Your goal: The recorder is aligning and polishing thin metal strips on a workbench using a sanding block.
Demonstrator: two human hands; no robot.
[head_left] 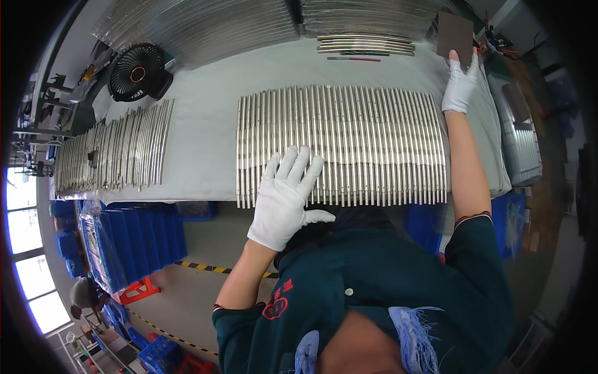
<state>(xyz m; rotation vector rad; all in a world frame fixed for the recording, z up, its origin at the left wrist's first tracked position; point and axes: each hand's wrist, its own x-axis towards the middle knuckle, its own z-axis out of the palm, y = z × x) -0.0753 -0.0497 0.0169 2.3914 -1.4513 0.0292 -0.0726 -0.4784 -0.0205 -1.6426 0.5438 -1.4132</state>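
Observation:
A wide row of thin silvery metal rods [349, 131] lies side by side on the pale table cover in front of me. My left hand [280, 199], in a white glove, rests with fingers spread over the near left part of this row; its thumb points right. My right hand [461, 87] reaches to the far right, beyond the row's edge. Its white glove leaves some fingertips bare. Those fingers grip the near edge of a dark brown rectangular sheet [455, 38], which looks like sandpaper. Part of that grip is hidden behind the sheet.
A second group of rods [118, 153] lies at the left, with a black fan [138, 71] behind it. Farther back are a few loose rods [366, 45], a red and dark pen-like stick [354, 59], and plastic-wrapped stacks [230, 28]. Blue crates [140, 237] stand below the table.

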